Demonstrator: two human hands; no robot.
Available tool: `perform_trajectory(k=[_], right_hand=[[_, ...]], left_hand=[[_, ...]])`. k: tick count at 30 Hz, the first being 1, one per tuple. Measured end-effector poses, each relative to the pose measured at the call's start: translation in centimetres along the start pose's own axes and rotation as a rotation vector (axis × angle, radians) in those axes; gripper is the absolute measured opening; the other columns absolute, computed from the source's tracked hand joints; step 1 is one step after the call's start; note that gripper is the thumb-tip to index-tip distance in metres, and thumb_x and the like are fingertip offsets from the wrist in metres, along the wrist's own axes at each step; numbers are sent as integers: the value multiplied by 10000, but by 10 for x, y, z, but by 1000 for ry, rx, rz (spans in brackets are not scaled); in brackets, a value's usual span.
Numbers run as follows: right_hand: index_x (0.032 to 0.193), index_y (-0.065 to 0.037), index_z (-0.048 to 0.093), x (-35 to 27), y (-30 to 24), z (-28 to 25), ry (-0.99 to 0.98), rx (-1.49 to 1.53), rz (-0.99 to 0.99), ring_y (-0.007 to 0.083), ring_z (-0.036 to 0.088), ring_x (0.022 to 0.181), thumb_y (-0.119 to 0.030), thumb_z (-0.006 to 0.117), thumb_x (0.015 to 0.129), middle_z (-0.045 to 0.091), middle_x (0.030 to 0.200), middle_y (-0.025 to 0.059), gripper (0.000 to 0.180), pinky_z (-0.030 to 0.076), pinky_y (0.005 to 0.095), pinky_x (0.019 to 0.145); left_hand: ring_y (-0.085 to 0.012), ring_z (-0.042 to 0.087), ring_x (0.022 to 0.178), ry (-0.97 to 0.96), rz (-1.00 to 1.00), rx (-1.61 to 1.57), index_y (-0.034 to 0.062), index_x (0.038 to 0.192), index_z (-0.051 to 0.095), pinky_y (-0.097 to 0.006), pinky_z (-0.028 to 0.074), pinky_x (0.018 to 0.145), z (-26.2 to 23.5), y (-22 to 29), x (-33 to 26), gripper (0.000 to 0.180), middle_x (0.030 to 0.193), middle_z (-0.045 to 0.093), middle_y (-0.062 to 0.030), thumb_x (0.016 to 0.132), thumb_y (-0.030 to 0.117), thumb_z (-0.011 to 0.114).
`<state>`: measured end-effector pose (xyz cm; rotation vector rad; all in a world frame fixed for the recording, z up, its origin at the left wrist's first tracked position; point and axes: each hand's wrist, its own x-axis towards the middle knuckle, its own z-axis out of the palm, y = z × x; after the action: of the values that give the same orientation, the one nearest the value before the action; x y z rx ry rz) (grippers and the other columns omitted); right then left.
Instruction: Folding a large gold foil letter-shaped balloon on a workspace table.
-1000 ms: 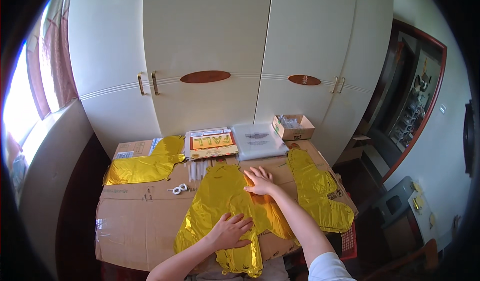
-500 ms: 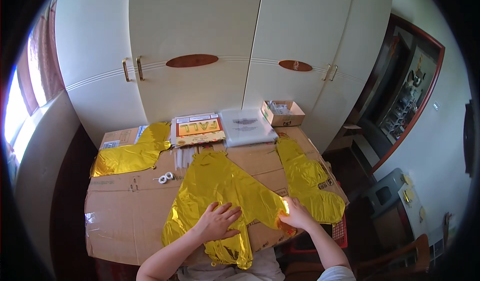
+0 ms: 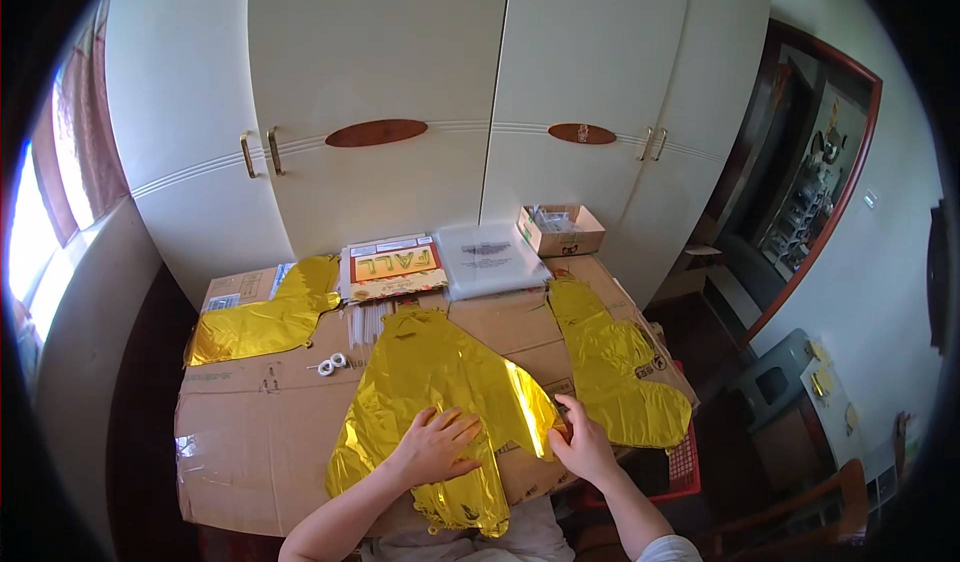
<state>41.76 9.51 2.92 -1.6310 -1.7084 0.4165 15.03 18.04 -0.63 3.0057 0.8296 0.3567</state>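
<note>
A flat, uninflated gold foil balloon (image 3: pixel 415 377), roughly shaped like the letter A, lies across the cardboard in front of me. Its lower end hangs over the near edge above my lap. My left hand (image 3: pixel 437 449) rests palm down on its lower middle, fingers spread. At the right leg's tip, my right hand (image 3: pixel 588 449) grips the foil edge between thumb and fingers, and a bright crease runs beside it. To the right lies a second gold foil balloon (image 3: pixel 615 367), bent like an L. A third gold foil balloon (image 3: pixel 265 324) is at the far left.
Cardboard (image 3: pixel 250 442) covers the table. Along its back stand a printed package (image 3: pixel 395 267), clear plastic bags (image 3: pixel 490 262) and an open small box (image 3: pixel 562 230). Two white rolls (image 3: pixel 332 364) and thin white sticks (image 3: pixel 368 324) lie left of centre. A red basket (image 3: pixel 685 467) sits below right.
My right hand has shifted slightly and turned at the balloon's right tip, and the foil there has smoothed into one long shiny crease. My left hand stays on the foil.
</note>
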Motion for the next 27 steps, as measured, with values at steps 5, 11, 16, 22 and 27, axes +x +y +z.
perform_trajectory(k=[5,11,16,22,27], right_hand=[[1332,-93,420,-3,7,-1,5,-16,21,345,620,684,-125,655,842,590,795,146,544,498,429,614],[1333,-94,422,-10,12,-2,39,14,16,311,630,671,-114,668,838,600,786,134,553,499,403,602],[1265,-67,481,-13,0,-7,37,77,19,211,630,645,-107,692,838,634,777,105,478,498,332,585],[1034,-20,604,-13,-22,12,50,160,-77,118,627,644,-112,734,828,671,787,58,260,504,263,601],[1053,-29,609,-7,-38,22,-40,166,-72,218,702,716,-145,714,845,700,835,118,260,548,318,646]], left_hand=[[-238,420,1328,-1,-24,14,93,1346,513,-498,326,1075,-1,-6,-1,641,1402,502,-42,917,568,489],[-247,411,1338,-19,-22,-7,94,1354,505,-505,318,1080,1,-9,0,637,1416,491,-46,925,564,482],[-248,418,1326,-13,-15,-13,100,1347,506,-509,322,1072,1,-8,3,622,1415,491,-46,925,557,491],[-238,427,1315,34,-12,-43,109,1335,513,-506,332,1061,4,-8,3,592,1411,498,-42,925,536,514],[-234,426,1320,45,-3,-48,110,1323,524,-501,339,1057,5,-9,2,544,1401,509,-38,941,497,511]])
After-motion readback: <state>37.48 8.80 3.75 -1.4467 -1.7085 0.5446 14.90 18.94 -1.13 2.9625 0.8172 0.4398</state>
